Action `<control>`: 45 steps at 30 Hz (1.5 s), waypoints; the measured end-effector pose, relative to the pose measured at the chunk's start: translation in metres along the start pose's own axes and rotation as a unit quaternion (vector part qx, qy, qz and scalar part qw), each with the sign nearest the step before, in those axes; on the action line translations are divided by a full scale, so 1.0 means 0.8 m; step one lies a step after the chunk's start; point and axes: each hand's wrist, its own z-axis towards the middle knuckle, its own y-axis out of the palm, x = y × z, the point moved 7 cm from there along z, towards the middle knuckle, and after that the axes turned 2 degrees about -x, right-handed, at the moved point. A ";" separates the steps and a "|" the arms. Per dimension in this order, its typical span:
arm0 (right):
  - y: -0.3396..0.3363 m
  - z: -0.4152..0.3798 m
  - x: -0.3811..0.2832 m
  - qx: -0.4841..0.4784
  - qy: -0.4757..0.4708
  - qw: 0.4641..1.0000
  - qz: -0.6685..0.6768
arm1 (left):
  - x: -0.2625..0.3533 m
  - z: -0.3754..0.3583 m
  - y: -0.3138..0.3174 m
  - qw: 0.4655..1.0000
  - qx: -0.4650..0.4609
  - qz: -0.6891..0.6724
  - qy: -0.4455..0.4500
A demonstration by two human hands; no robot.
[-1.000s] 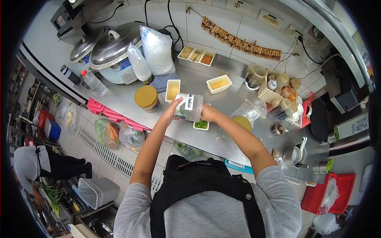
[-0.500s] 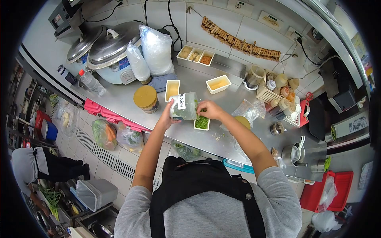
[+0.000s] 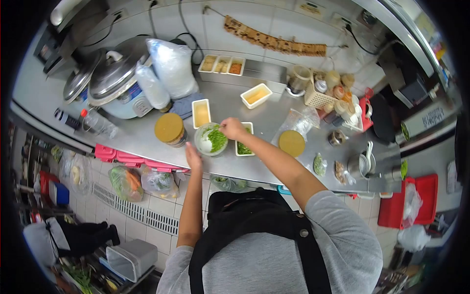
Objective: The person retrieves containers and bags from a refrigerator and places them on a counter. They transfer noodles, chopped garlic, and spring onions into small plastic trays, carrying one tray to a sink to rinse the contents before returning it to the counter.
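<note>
A clear plastic jar [image 3: 201, 144] of chopped green onion [image 3: 214, 137] stands upright on the counter, its mouth facing up. My right hand [image 3: 233, 129] is closed at the jar's upper right rim; what its fingers hold, if anything, is hidden. Just left of the jar, my left hand [image 3: 194, 158] is open, fingers stretched out and slightly blurred. To the right, partly behind my right forearm, lies a white rectangular tub [image 3: 252, 128] with chopped green onion in it. A jar with a gold lid [image 3: 169, 127] stands left of my hands. Another gold lid [image 3: 292, 143] lies right of my forearm.
Two white tubs of yellowish contents [image 3: 201, 113] [image 3: 256, 96] sit behind the jar. Rice cookers [image 3: 117, 88] and plastic bags [image 3: 174, 68] fill the back left. A basket of bottles [image 3: 320, 99] and a metal pot [image 3: 361, 166] are at right. Another person [image 3: 73, 237] stands at lower left.
The jar has gone from tilted over the tub to upright on the counter, further left. My left hand has let go of it. My right hand has moved from the tub to the jar's rim.
</note>
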 end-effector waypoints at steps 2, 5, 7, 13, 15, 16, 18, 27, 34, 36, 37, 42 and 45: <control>0.005 -0.003 0.000 0.041 0.042 0.998 0.033 | 0.010 0.010 -0.001 0.993 -0.017 0.029 0.111; -0.023 -0.022 -0.012 0.125 0.020 0.989 0.080 | -0.018 0.048 -0.003 0.980 -0.036 0.113 0.162; -0.051 -0.042 0.006 0.156 0.109 0.977 0.097 | 0.012 0.020 -0.009 0.964 0.048 0.116 0.235; -0.123 -0.145 0.075 0.137 0.173 0.973 -0.065 | 0.097 -0.130 0.063 0.916 -0.121 0.146 0.354; -0.168 -0.194 0.131 0.224 0.179 0.955 -0.081 | 0.120 -0.191 0.112 0.810 -0.225 0.278 0.465; -0.200 -0.229 0.149 0.233 0.264 0.930 -0.107 | 0.129 -0.220 0.138 0.726 -0.250 0.339 0.544; -0.233 -0.301 0.211 0.309 0.304 0.875 -0.218 | 0.106 -0.216 0.159 0.713 -0.248 0.379 0.535; -0.226 -0.411 0.316 0.311 0.310 0.887 -0.142 | 0.051 -0.221 0.175 0.662 -0.280 0.419 0.555; -0.253 -0.331 0.170 0.210 0.109 0.960 0.148 | 0.143 -0.304 0.238 0.745 -0.376 0.178 0.521; -0.247 -0.304 0.133 0.173 0.072 0.968 0.166 | 0.178 -0.323 0.255 0.762 -0.369 0.143 0.513; -0.249 -0.291 0.104 0.177 -0.021 0.972 0.151 | 0.183 -0.320 0.267 0.791 -0.422 0.109 0.428; -0.242 -0.264 0.042 0.235 -0.171 0.943 0.164 | 0.184 -0.290 0.260 0.830 -0.488 0.001 0.271; -0.218 -0.250 0.051 0.175 -0.052 0.889 0.419 | 0.205 -0.290 0.236 0.791 -0.491 0.040 0.363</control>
